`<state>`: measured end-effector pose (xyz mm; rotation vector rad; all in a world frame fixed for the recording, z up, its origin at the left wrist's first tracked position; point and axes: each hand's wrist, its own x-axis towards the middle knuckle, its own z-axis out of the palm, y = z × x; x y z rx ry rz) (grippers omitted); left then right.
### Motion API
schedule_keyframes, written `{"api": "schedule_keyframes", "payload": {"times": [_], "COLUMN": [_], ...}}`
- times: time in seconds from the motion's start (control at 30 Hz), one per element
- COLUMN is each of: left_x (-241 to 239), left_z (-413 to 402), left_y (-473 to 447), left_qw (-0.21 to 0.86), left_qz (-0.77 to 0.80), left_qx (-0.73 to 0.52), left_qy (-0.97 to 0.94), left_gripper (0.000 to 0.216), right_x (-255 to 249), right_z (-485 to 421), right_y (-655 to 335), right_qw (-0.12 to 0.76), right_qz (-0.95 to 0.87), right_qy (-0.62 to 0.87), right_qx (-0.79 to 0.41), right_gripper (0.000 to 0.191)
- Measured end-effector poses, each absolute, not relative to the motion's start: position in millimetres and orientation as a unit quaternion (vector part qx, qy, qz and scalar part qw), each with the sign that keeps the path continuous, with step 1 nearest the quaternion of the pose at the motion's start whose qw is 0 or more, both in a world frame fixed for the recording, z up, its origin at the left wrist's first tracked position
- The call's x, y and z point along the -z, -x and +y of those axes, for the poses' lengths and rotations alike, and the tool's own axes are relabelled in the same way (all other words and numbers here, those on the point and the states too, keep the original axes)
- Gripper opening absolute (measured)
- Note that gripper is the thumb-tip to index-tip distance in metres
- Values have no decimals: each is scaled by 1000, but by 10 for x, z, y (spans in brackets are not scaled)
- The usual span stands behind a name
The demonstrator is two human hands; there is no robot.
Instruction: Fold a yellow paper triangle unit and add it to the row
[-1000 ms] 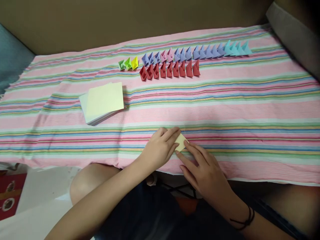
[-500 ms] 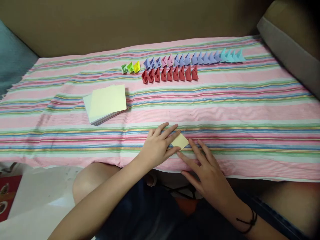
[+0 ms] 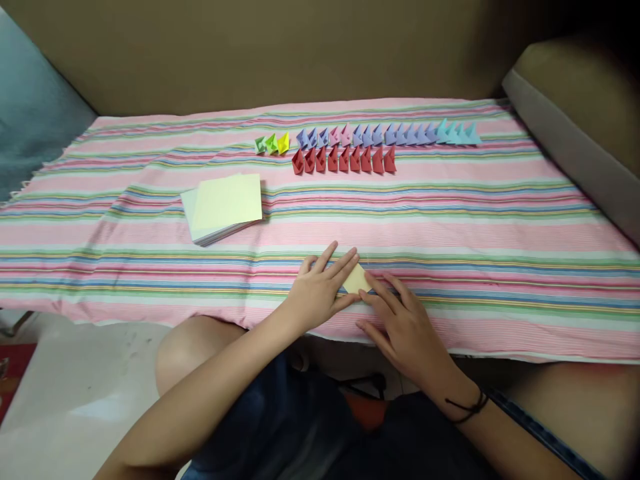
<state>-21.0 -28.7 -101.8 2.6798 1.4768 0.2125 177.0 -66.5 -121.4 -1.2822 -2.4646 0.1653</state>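
A small folded piece of pale yellow paper (image 3: pixel 355 280) lies flat on the striped cloth (image 3: pixel 500 227) near its front edge. My left hand (image 3: pixel 321 285) rests over the paper's left side, fingers spread, its fingertips at the top edge and its thumb by the lower corner. From the right, my right hand (image 3: pixel 403 321) touches the paper's right and lower edges with its fingertips; its fingers are stretched and apart. Part of the paper is hidden under the left fingers.
A stack of paper sheets (image 3: pixel 229 203), pale yellow on top, lies to the left. Farther back stand a row of red folded paper boats (image 3: pixel 344 160), a row of purple, pink and blue ones (image 3: pixel 390 135), and three green and yellow ones (image 3: pixel 271 144). A sofa back (image 3: pixel 300 53) rises behind.
My right hand has shifted left and slightly up, its fingers now farther over the paper's right edge. My left hand stays on the paper. The camera view has tilted slightly.
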Motion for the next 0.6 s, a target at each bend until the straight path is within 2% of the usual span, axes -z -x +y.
{"api": "schedule_keyframes", "payload": {"times": [0.2, 0.33, 0.4, 0.5, 0.6], "left_x": [1079, 1064, 968, 671, 322], "left_z": [-242, -229, -274, -480, -830], "left_y": [261, 305, 312, 320, 335], "left_qw": [98, 184, 203, 186, 145], "left_qz": [487, 490, 490, 516, 507], "left_qx": [-139, -241, -302, -394, -373], "left_qy": [-857, -817, -792, -738, -763], "left_gripper": [74, 43, 35, 29, 20], "right_x": [1206, 1202, 1200, 1208, 1235], "right_z": [-619, -586, -568, -555, -565], "right_y": [-1760, -1796, -1818, -1835, -1825], "right_qw": [182, 193, 201, 214, 220], "right_qz": [-875, -877, -880, -882, -881], "right_qy": [443, 431, 421, 410, 411], "right_qx": [-75, -86, -91, -90, -76], "right_gripper": [41, 41, 40, 39, 39]}}
